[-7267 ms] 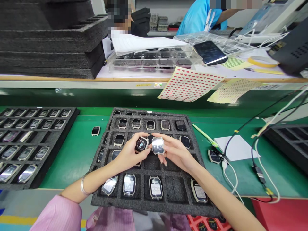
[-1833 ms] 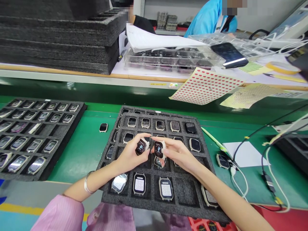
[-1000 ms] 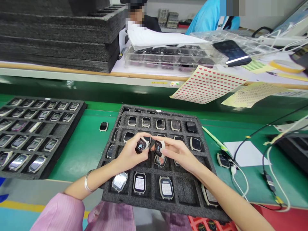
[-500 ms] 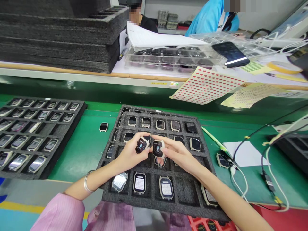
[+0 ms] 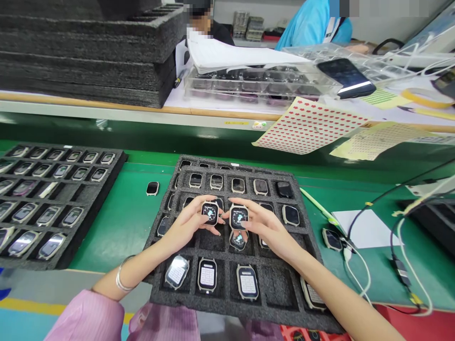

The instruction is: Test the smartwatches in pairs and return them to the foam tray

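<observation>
My left hand [image 5: 194,219] is closed around a strapless smartwatch [image 5: 209,213] with a lit dial, its thumb on the screen. Close beside it, my right hand [image 5: 261,221] grips a second smartwatch [image 5: 239,217], also showing a dial, with the thumb at its lower right. Both watches are held face up just above a black foam tray [image 5: 280,290] with square pockets. Another lit watch [image 5: 237,240] sits in the tray right under my right hand. In the front row, a watch [image 5: 206,274] and its neighbour [image 5: 248,282] show white grid screens.
Another foam tray of watches [image 5: 88,203] lies on the left, with a single watch [image 5: 152,188] between the trays. To the right are a cabled watch [image 5: 332,239] and white paper [image 5: 366,228]. Stacked foam trays [image 5: 81,57], clear plastic trays [image 5: 245,90] and a phone [image 5: 346,77] occupy the shelf. Two people sit behind.
The two held watches have turned to face me more squarely and moved slightly apart. The watch in the pocket below my right hand now shows a lit dial.
</observation>
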### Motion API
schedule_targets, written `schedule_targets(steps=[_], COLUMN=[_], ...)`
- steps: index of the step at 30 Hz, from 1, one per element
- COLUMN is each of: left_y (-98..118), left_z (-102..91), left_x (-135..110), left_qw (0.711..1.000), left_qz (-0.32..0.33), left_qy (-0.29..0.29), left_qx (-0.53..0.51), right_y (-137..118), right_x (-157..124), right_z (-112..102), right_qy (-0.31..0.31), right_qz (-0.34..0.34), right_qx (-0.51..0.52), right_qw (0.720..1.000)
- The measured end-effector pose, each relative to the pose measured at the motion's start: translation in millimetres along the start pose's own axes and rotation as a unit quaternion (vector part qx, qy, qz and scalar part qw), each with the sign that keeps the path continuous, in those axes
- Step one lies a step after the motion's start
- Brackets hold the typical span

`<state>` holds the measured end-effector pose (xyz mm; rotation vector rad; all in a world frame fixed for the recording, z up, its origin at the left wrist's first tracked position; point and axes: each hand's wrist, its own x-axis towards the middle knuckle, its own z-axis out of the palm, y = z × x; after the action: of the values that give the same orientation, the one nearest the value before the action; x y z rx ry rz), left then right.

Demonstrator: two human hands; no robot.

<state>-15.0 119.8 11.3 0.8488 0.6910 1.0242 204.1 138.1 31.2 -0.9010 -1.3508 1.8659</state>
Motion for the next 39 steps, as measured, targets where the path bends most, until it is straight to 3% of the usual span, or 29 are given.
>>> schedule_targets(steps=[14, 21, 25, 39], left_y=[-7, -6, -4, -3], left_z=[-0.2, -1.3, -2.5, -2.4], left_x=[-1, 0, -2, -3], left_qw=[0.998, 0.98, 0.97, 0.961], left_qz=[0.035, 0.03, 0.022, 0.051], left_qy=[-0.011, 0.037, 0.032, 0.014], left_qx=[0.054, 0.191, 0.242, 0.27], right_y=[-1, 1, 4, 3], right_x=[-1, -1, -2, -1], right_z=[1, 4, 3, 10], right_qy=[0.033, -0.028, -0.03, -0.03], right_qz=[-0.007, -0.018, -0.002, 0.011], right_qx=[-0.044, -0.017, -0.023, 0.012], right_qw=[0.998, 0.999, 0.999, 0.999])
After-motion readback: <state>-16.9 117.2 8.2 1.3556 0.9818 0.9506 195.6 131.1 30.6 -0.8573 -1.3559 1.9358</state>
